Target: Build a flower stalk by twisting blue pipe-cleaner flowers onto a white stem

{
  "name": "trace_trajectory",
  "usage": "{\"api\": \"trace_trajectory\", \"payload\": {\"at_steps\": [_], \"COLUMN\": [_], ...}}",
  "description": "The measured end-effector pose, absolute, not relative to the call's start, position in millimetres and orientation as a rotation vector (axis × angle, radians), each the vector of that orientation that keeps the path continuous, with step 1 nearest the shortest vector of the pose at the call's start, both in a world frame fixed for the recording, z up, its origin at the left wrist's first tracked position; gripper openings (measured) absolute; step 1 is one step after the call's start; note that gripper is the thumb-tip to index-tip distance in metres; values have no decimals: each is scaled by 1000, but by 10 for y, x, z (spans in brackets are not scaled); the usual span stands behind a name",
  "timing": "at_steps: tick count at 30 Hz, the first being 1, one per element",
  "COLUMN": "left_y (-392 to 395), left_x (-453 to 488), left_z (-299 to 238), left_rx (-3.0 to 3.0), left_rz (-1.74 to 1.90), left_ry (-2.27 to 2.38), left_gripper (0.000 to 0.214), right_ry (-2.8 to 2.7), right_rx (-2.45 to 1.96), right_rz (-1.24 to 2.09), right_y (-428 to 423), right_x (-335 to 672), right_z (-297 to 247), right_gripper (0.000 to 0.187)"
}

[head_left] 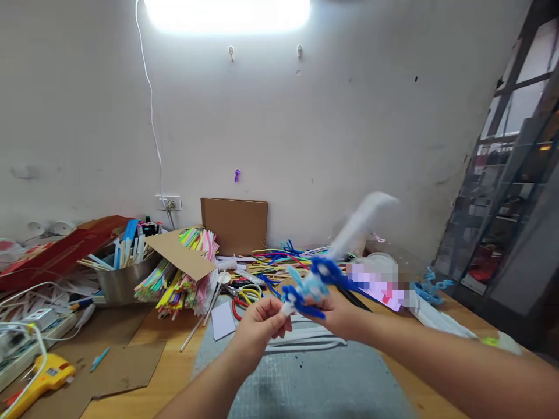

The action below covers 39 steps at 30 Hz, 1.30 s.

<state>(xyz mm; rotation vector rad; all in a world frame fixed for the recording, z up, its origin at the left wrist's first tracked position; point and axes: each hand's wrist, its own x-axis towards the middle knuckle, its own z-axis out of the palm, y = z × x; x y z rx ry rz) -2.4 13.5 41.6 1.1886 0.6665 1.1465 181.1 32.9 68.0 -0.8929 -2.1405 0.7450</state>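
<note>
A fuzzy pipe-cleaner figure [308, 285] in dark blue, light blue and white is held up in front of me over the grey mat [314, 384]. My left hand [257, 326] is closed, pinching the figure's white lower end between thumb and fingertips. Behind it on the right, my right hand [340, 317] grips the figure near its light blue part, with its fingers mostly hidden by the figure. From the upper dark blue part a long white strip [358, 221] sticks up to the right, blurred by motion. Several white pipe cleaners [314, 337] lie on the mat below my hands.
Red- and yellow-handled tools [244, 298] and a white card [223, 321] lie left of my hands. Further left are colourful bundled strips [174, 291], a metal container [122, 284] of sticks and a yellow glue gun [50, 375]. A blue fuzzy piece [431, 288] stands at right.
</note>
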Motion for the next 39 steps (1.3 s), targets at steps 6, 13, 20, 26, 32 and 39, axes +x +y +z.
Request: {"api": "trace_trajectory", "payload": {"at_steps": [6,13,20,26,32,39], "left_y": [223,233,246,372,382,304], "left_x": [169,241,240,83,52,83], "left_z": [215,-32,-157,-180,-301,-274], "left_rx": [867,711,594,536,484,497], "left_rz": [1346,1306,1178,1352,1374,1330], "left_ry": [819,953,1067,1092,1045,1027], "left_gripper": [26,21,6,10,11,17], "right_ry": [-2083,-2077,-2171,-1865,-1810,-2131], "right_rx": [-961,-1153,-1272,-1398,-1464,-1175], "right_rz": [573,439,452,448,473,618], "right_y": [239,107,119,756,1676,2044], "right_x": [1642,1524,1688,2066,2298,2222], "right_z": [356,-92,-275,-308,-548,-561], "right_gripper": [26,26,28,30,33,43]}}
